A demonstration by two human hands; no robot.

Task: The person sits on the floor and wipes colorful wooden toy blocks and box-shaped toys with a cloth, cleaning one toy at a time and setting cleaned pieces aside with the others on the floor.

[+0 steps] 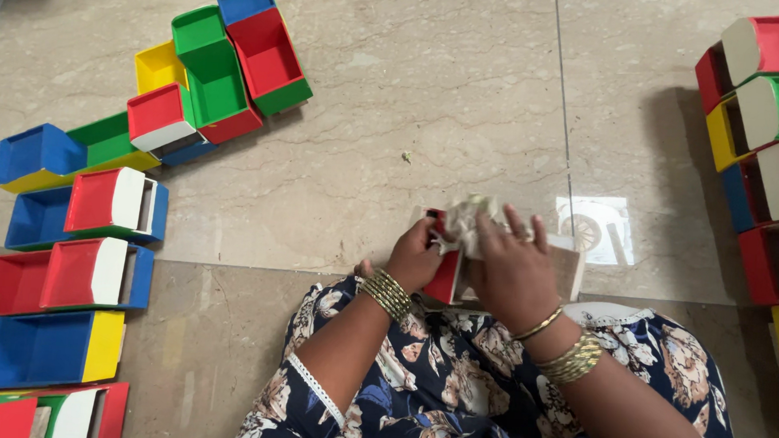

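Observation:
My left hand point(414, 258) grips a small red and white wooden toy box point(445, 275) over my lap, at its left side. My right hand point(513, 268) presses a crumpled whitish cloth point(466, 219) onto the top of that box, with fingers spread over it. The box's pale wooden side point(568, 266) shows to the right of my right hand. Both wrists carry gold bangles. Most of the box is hidden behind my hands.
Several painted open toy boxes in red, blue, green and yellow lie on the tiled floor at the left point(67, 264) and upper left point(229, 59). More such boxes are stacked at the right edge point(766, 150). My floral-clothed lap point(451, 391) fills the bottom.

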